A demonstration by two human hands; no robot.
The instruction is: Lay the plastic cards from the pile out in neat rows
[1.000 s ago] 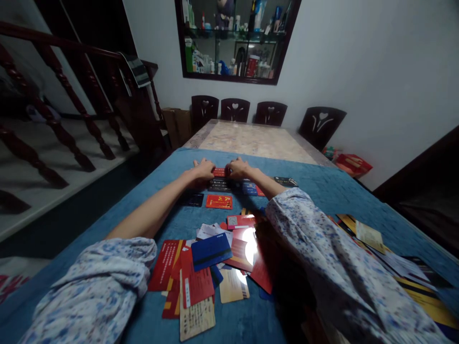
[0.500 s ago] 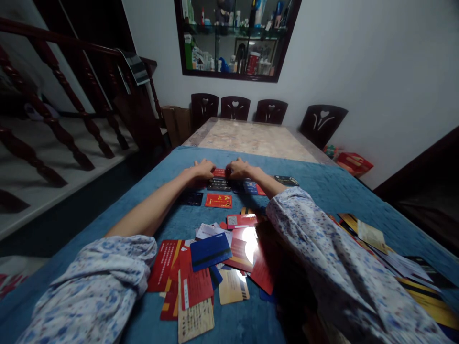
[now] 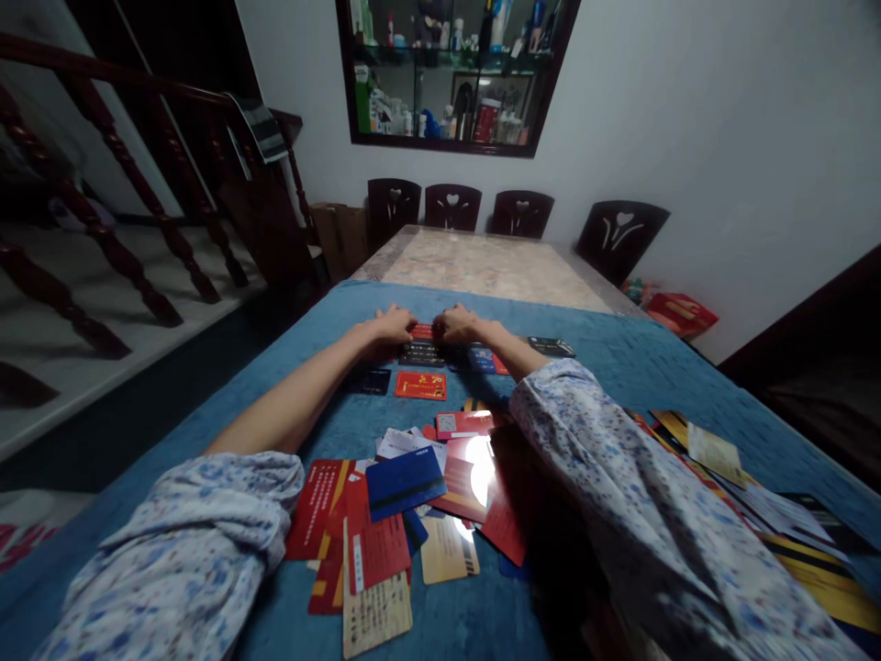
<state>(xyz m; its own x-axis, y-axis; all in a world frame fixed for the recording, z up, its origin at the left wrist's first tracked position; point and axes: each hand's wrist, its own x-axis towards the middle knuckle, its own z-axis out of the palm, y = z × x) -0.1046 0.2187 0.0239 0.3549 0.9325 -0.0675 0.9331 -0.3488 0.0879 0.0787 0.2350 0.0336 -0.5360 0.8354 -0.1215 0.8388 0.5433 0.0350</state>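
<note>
Toward the far side of the blue cloth, a red card (image 3: pixel 422 331) lies between my two hands. My left hand (image 3: pixel 394 325) has its bent fingers at the card's left end. At the right end are the curled fingers of my right hand (image 3: pixel 454 325). The fingertips are partly hidden. Just nearer sits a black card (image 3: pixel 422 354), with a blue card (image 3: pixel 481 359) to its right. A red card with gold print (image 3: pixel 420 386) lies closer, beside a dark card (image 3: pixel 375 381). Another black card (image 3: pixel 551 347) is right of my right forearm.
A loose heap of cards, topped by a blue card (image 3: pixel 405 484), lies between my forearms. More cards (image 3: pixel 716 453) are piled at the right. The blue cloth (image 3: pixel 385 298) covers the near table; bare stone tabletop (image 3: pixel 482 262) and dark chairs (image 3: pixel 452 207) are beyond.
Almost nothing differs. The view shifts very slightly, and both hands stay at the two ends of the red card.
</note>
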